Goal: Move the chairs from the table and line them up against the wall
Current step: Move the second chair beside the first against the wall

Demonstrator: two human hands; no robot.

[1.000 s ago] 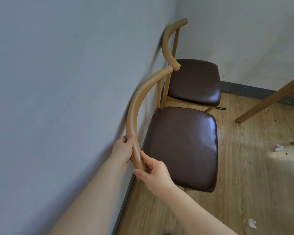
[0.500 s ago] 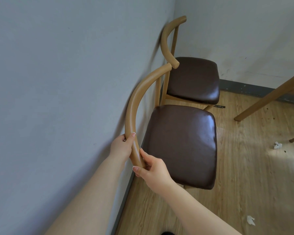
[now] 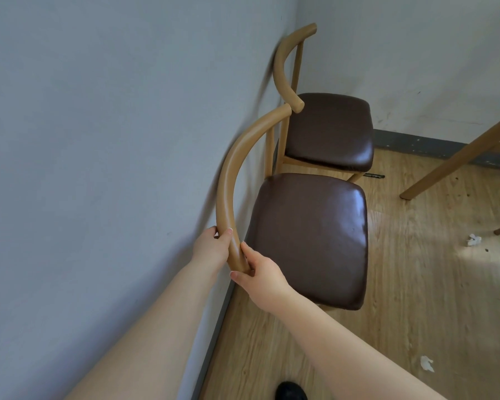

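Step in hand: setting the near chair (image 3: 306, 235) into line w/ the far chair (image 3: 328, 131) along the grey wall (image 3: 113, 140). Both hands sit at the near end of its curved wooden backrest (image 3: 228, 194). Left hand (image 3: 211, 246) is on the wall side, fingers wrapped round the rail. Right hand (image 3: 260, 272) is on the seat side, fingers clamped on the rail's end, thumb along the top. So both are closed on the backrest, not loose.

Near chair stands just beside the far one, seat edges close, and the two rail tips nearly meet up top. Backrest looks v. near the wall; can't tell if it touches.

Looks like chair no. 2 is about placed. Next move prob. calls for a last small nudge to square the back to the wall, then letting go and heading back for any chairs left. Can't see how many remain.

Room: corner w/ pale grey walls, dark skirting (image 3: 416, 145), light wood-look floor (image 3: 416, 284). Sunlit patch at right. Bits of crumpled white paper (image 3: 474, 239) lie on the floor, one more lower right. Slanted wooden leg (image 3: 456, 160) at right, likely the counter's, well apart from the chairs. Dark shoe tip (image 3: 290, 392) at the bottom edge.
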